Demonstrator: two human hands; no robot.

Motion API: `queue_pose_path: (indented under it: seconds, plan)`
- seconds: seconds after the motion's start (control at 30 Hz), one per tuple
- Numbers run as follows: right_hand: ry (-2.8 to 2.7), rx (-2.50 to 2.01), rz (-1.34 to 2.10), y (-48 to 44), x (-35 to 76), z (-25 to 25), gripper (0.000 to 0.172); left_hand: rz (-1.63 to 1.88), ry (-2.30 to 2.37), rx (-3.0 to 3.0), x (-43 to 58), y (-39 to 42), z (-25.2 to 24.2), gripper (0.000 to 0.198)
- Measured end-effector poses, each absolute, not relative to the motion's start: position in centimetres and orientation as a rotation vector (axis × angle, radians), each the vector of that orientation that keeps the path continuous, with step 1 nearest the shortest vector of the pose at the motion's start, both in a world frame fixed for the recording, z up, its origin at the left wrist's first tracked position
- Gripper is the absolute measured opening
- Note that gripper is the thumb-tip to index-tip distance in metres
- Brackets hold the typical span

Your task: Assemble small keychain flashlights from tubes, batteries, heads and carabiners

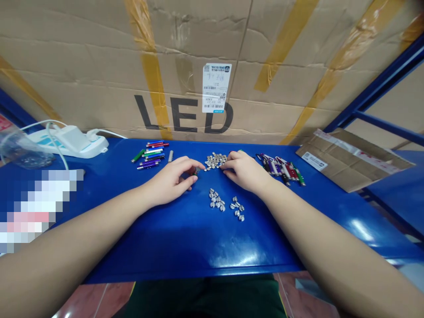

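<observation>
On the blue counter (185,251), near the middle, left hand (171,179) curled inward, fingertips closed on a small dark piece (196,171), mostly hidden, its exact kind impossible to tell. Right hand (245,171) open, palm down, fingertips against the edge of a heap of button cells (215,161), with no clear grip on any of them. Heap set between both hands, probably for easy reach from either side. Just below it, two small clusters of silver caps (216,199) (237,208), kept apart from the heap and from each other, perhaps as a way of sorting parts by kind. Flanking all this, two batches of colored pens: left batch (150,155) lying roughly parallel, right batch (281,170) loosely fanned, both likely within an easy stretch of the nearer hand. Beside the left batch, a lone silver tube (170,156). Farther out, a white power strip (68,142) and a clear plastic bag (20,149) at the back left corner, out of the working area. To the right, a flattened cardboard mailer (351,160). Behind everything, a taped carton (212,57) printed LED.
</observation>
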State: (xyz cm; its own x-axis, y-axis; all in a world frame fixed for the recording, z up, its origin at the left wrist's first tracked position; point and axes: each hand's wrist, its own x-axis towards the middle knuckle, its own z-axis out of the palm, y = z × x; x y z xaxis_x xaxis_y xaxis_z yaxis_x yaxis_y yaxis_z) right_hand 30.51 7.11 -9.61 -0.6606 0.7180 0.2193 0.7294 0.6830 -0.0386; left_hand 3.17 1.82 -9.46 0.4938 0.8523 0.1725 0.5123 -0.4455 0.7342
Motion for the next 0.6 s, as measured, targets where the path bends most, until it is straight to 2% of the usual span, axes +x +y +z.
queue_pose_path:
  seconds: [0.6]
  plan:
    - [-2.711, -0.959, 0.236, 6.6, 29.2, -9.1, 0.013, 0.751, 1.148, 2.333, 3.9, 2.3, -10.1, 0.034]
